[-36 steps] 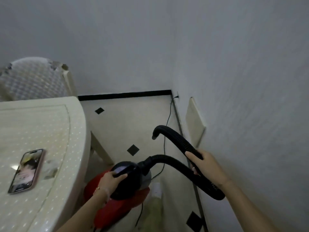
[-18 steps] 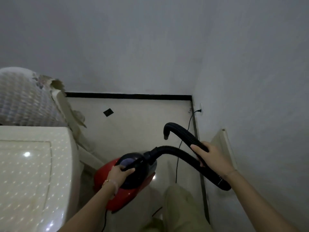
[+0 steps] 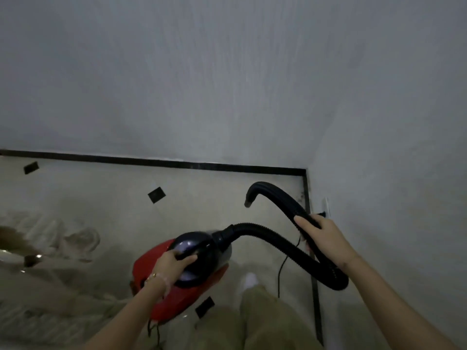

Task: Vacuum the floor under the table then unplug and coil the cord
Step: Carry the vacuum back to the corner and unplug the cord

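A red vacuum cleaner (image 3: 151, 269) with a black domed top hangs above the floor. My left hand (image 3: 174, 266) grips the black top of it. A black ribbed hose (image 3: 262, 236) loops from the vacuum's front to the right and back up to a curved nozzle (image 3: 255, 193). My right hand (image 3: 326, 238) is closed around the hose near the right wall. A thin black cord (image 3: 281, 274) trails down beside the hose; its plug (image 3: 321, 214) sits in a white wall socket (image 3: 326, 207) just beyond my right hand.
Pale floor with black diamond tiles (image 3: 156, 195) and a black skirting line (image 3: 177, 162) meets grey walls in the corner. The blurred table edge (image 3: 30, 274) lies at the lower left. My trouser leg (image 3: 265, 317) and white shoe (image 3: 249, 280) are below the vacuum.
My view has swung left to right and closer to the corner; the chair and table top have slid out of frame. Both hands keep their hold on the vacuum and hose.
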Available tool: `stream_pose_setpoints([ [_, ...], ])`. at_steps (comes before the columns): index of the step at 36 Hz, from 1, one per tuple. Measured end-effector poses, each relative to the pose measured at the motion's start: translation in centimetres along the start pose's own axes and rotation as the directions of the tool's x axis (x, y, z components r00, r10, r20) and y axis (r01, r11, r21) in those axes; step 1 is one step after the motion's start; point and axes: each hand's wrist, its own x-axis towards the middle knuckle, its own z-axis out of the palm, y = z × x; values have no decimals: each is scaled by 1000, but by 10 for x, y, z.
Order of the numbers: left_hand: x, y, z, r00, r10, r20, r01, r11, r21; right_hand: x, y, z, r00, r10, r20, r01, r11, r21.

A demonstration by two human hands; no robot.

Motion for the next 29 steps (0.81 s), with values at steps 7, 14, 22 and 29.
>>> stream_pose_setpoints([
  [7, 68, 91, -25, 999, 34, 42, -35, 999, 19, 91, -43, -17, 998, 70, 7, -70, 998, 2],
  [14, 186, 169, -39, 982, 65, 178, -99, 978, 186, 166, -57, -34, 983, 141, -114, -125, 982, 139],
  [22, 310, 242, -26, 913, 42, 405, -194, 919, 342, 228, -64, -24, 898, 333, -287, -260, 929, 265],
  [29, 398, 300, 12, 870, 18, 493, -247, 881, 403, 287, -67, -16, 822, 424, -379, -285, 884, 371],
])
